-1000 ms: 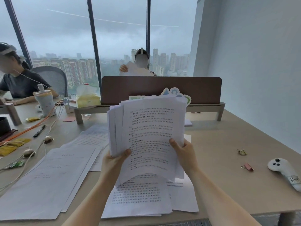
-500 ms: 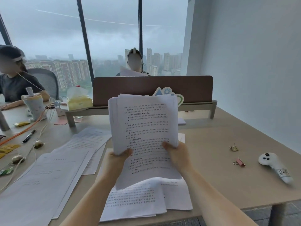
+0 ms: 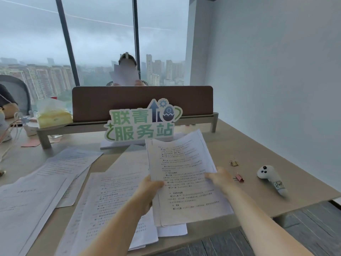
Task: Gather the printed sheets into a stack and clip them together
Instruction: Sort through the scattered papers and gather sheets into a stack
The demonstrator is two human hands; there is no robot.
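the person holds a gathered stack of printed sheets [image 3: 184, 178] just right of the frame's centre, tilted low over the desk [image 3: 258, 145]. the left hand [image 3: 147, 191] grips the stack's left edge, thumb curled over the top page and the other fingers hidden beneath. the right hand [image 3: 218, 179] pinches the right edge, thumb on top, the rest of its fingers out of sight behind the paper. the edges of the stack look slightly fanned at the lower left, so it is not yet square.

more loose sheets [image 3: 114, 200] lie flat below and left of the stack, and another spread of loose pages [image 3: 46, 182] runs toward the left edge of the frame. two binder clips wait right of the hands: a gold clip [image 3: 234, 163] farther up and a red clip [image 3: 239, 178] just beside the right hand. a white controller [image 3: 271, 179] lies further right.

the step in hand appears to be squaring the bundle. to do it well, the person should probably loosen both grips a little, stand the stack on its lower edge on a bare part of the desk and tap until the sides line up, then add the remaining pages before reaching for a clip. clipping too early risks leaving pages out or a skewed corner.
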